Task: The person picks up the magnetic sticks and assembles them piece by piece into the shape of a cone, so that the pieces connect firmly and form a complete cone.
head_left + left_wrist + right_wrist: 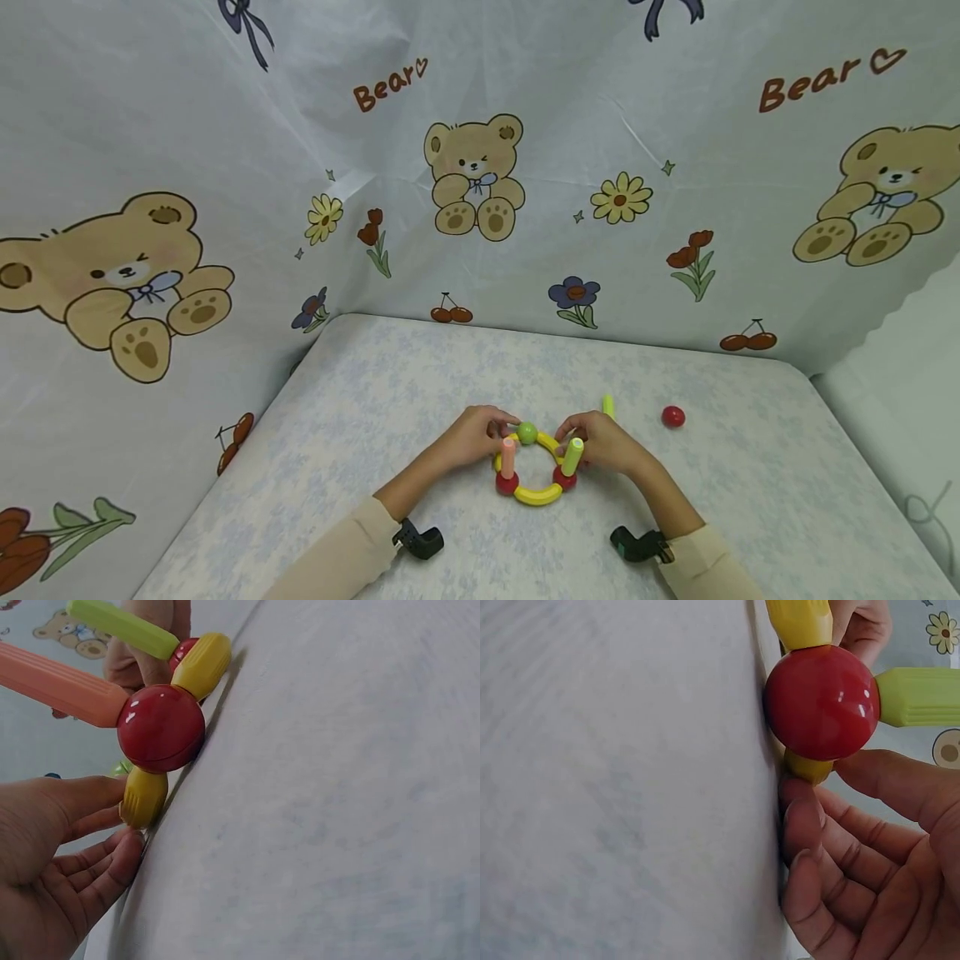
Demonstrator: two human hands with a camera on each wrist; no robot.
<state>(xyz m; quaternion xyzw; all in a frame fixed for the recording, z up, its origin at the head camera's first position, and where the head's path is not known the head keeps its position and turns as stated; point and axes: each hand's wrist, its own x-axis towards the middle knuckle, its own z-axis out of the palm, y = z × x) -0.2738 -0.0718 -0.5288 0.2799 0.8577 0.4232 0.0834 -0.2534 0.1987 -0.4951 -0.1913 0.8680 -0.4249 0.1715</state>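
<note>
A ring of curved yellow rods (538, 497) lies on the table, joined by a green ball (527, 432) at the far side and two red balls (507, 483) at the near side. From one red ball rises an orange-pink stick (508, 458); a light green stick (572, 457) stands up from the other. My left hand (476, 435) pinches the yellow rod (144, 799) on the ring's left. On the opposite side, my right hand (606, 442) holds the right yellow rod (808, 766) between thumb and fingers, just behind the red ball (821, 703).
A loose light green stick (608, 405) lies beyond my right hand, partly hidden by it. Farther right rests a single red ball (673, 417). The pale patterned table (420, 358) meets a bear-print cloth (480, 275) at its back and left edges.
</note>
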